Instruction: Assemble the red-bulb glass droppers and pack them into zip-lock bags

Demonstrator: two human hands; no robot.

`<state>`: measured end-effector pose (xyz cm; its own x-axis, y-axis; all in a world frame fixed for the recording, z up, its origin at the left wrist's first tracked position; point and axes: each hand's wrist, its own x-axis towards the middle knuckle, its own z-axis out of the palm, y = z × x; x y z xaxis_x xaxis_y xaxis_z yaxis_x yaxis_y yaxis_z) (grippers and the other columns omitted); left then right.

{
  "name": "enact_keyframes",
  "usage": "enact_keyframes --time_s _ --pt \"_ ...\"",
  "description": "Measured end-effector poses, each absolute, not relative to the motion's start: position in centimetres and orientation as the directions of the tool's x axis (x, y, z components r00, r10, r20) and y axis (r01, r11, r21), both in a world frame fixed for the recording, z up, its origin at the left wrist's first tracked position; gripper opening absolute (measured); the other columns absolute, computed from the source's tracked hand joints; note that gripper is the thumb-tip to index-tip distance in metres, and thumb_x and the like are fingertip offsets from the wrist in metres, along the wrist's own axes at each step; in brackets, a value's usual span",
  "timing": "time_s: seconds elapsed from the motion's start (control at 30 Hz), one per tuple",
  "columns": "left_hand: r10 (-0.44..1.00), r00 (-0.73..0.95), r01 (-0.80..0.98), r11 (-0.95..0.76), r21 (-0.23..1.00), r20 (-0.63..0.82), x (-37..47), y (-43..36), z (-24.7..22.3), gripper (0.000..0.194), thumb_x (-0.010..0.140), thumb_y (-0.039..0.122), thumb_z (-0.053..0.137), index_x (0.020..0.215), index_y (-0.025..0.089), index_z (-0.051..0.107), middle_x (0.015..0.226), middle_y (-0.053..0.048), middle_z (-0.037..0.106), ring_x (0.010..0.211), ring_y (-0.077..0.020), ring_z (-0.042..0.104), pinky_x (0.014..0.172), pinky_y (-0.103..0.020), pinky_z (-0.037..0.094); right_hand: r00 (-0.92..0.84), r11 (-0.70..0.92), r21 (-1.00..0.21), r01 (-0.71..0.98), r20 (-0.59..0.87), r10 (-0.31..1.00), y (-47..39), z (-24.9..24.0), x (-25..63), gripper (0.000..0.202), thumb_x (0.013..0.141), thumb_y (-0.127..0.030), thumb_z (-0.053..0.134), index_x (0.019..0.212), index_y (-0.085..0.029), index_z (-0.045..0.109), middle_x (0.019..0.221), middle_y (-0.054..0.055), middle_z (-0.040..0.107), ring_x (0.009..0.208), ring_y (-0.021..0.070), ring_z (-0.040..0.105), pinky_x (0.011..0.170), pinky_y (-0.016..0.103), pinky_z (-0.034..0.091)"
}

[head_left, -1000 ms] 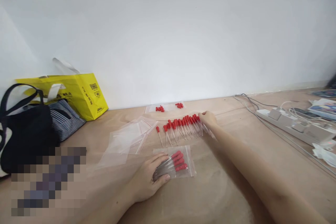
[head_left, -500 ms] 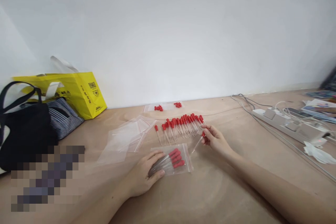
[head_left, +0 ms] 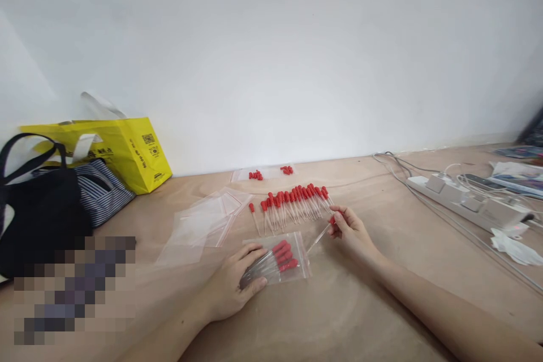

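My left hand (head_left: 237, 280) grips the closed end of a clear zip bag (head_left: 302, 257), which holds several glass droppers with red bulbs (head_left: 285, 255). Between the thumb and fingers of my right hand (head_left: 348, 227) is a single dropper (head_left: 319, 236), held by its red bulb. Its thin tip points down and left, near the open end of the bag. Behind the bag lies a row of red-bulbed droppers (head_left: 297, 203), with one dropper (head_left: 253, 216) a little apart at the left. Flat clear bags (head_left: 203, 218) overlap on the table left of the row.
Two small groups of red bulbs (head_left: 255, 175) lie near the wall. At the left stand a yellow bag (head_left: 144, 153), a striped bag (head_left: 99, 192) and a black bag (head_left: 51, 209). A white power strip (head_left: 466, 203) with cables and a white tissue (head_left: 515, 248) are on the right.
My right hand has shifted slightly right, and the dropper in it is tilted flatter. My left hand and the bag have barely moved.
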<state>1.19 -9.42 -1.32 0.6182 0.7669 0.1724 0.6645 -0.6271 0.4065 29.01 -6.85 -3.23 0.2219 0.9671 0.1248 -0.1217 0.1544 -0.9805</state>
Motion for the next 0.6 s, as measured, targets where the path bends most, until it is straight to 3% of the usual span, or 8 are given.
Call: enact_keyframes --time_s 0.33,0.43,0.6 --pt "0.793 0.576 0.685 -0.601 0.412 0.199 1.2 -9.3 -2.3 0.043 0.080 0.039 0.048 0.121 0.026 0.044 0.127 -0.005 0.045 0.114 -0.0239 0.043 0.095 -0.040 0.036 0.002 0.032 -0.979 -0.201 0.032 0.999 -8.6 -3.6 27.3 0.049 0.062 -0.059 0.057 0.088 -0.021 0.043 0.069 -0.002 0.052 0.054 0.0107 0.053 0.052 0.027 0.045" --pt "0.806 0.570 0.709 -0.580 0.401 0.158 1.4 -9.4 -2.0 0.046 0.081 0.040 0.046 0.124 0.025 0.042 0.131 -0.006 0.042 0.118 -0.0237 0.040 0.097 -0.042 0.034 -0.092 0.062 -0.994 -0.089 0.070 0.993 -8.7 -4.0 27.6 0.042 0.064 -0.055 0.058 0.082 -0.019 0.046 0.068 -0.001 0.054 0.056 0.0105 0.053 0.053 0.026 0.043" --pt "0.813 0.564 0.722 -0.569 0.392 0.143 1.8 -9.7 -1.2 0.046 0.080 0.038 0.048 0.124 0.025 0.042 0.129 -0.005 0.044 0.118 -0.0230 0.040 0.097 -0.042 0.035 -0.305 0.225 -0.940 0.255 0.143 0.942 -8.5 -4.1 28.8 0.019 0.066 -0.036 0.064 0.074 -0.018 0.061 0.062 -0.001 0.055 0.055 0.0097 0.047 0.052 0.022 0.037"
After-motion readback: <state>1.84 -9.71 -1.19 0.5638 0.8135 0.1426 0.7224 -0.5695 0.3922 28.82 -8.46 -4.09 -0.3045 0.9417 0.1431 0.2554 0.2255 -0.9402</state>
